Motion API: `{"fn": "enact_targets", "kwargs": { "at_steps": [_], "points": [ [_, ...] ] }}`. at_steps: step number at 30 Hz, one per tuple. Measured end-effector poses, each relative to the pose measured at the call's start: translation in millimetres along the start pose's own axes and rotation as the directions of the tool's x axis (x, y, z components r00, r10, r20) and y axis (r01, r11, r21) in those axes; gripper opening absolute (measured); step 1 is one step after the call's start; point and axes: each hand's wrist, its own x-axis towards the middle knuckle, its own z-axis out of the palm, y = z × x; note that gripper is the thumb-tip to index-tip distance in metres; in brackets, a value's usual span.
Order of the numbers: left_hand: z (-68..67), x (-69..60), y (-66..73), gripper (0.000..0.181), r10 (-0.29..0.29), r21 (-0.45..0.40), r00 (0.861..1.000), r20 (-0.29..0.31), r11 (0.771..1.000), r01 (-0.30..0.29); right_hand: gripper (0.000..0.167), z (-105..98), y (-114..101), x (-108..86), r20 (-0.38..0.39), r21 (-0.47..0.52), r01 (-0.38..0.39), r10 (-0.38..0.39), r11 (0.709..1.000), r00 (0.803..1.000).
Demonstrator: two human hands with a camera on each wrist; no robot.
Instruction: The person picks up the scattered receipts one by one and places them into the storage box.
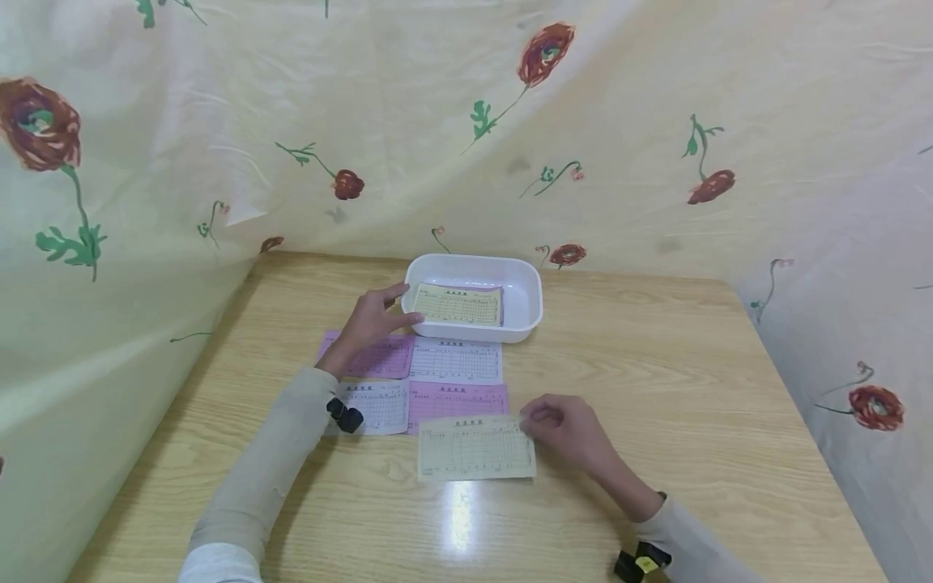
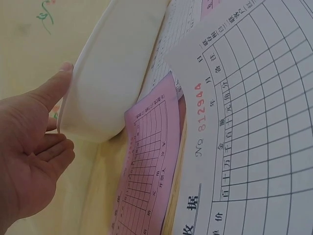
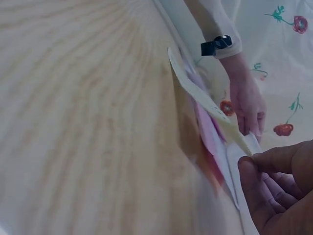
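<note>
My right hand (image 1: 564, 429) pinches the right corner of a pale yellow receipt slip (image 1: 474, 449) between thumb and forefinger. In the right wrist view that slip (image 3: 200, 93) is seen nearly edge-on, lifted off the wood at the corner. My left hand (image 1: 372, 320) holds the left end of a white plastic tray (image 1: 525, 304), thumb and fingers at its rim. Inside the tray lies a yellow receipt slip (image 1: 459, 306) with a purple edge showing beneath. The left wrist view shows the hand (image 2: 34, 132) against the tray's outer wall (image 2: 107, 73).
In front of the tray lie a purple slip (image 1: 382, 358), a white slip (image 1: 455, 362), another white slip (image 1: 382, 405) and a pink slip (image 1: 455, 401); the left forearm partly covers some. A flowered cloth (image 1: 437, 121) hangs around the wooden table (image 1: 641, 356).
</note>
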Motion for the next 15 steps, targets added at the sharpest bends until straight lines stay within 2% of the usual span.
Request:
{"fn": "enact_targets", "kwargs": {
  "at_steps": [5, 12, 15],
  "points": [
    [-0.7, -0.1, 0.1, 0.083, 0.001, 0.014, 1.000, 0.004, 1.000, -0.001, 0.011, -8.4, -1.3, 4.1, -0.006, 0.037, 0.012, -0.011, 0.999, 1.000],
    [-0.4, -0.1, 0.5, 0.083, -0.005, 0.016, 1.000, -0.002, 1.000, 0.005, 0.017, -22.4, -5.8, 12.8, -0.004, 0.227, 0.034, -0.034, 0.973, 0.999],
    [-0.1, 0.2, 0.1, 0.083, -0.002, 0.010, 1.000, 0.001, 1.000, 0.002, 0.019, -30.0, -9.2, 17.9, -0.021, 0.253, 0.028, -0.024, 0.967, 1.000]
  ]
}}
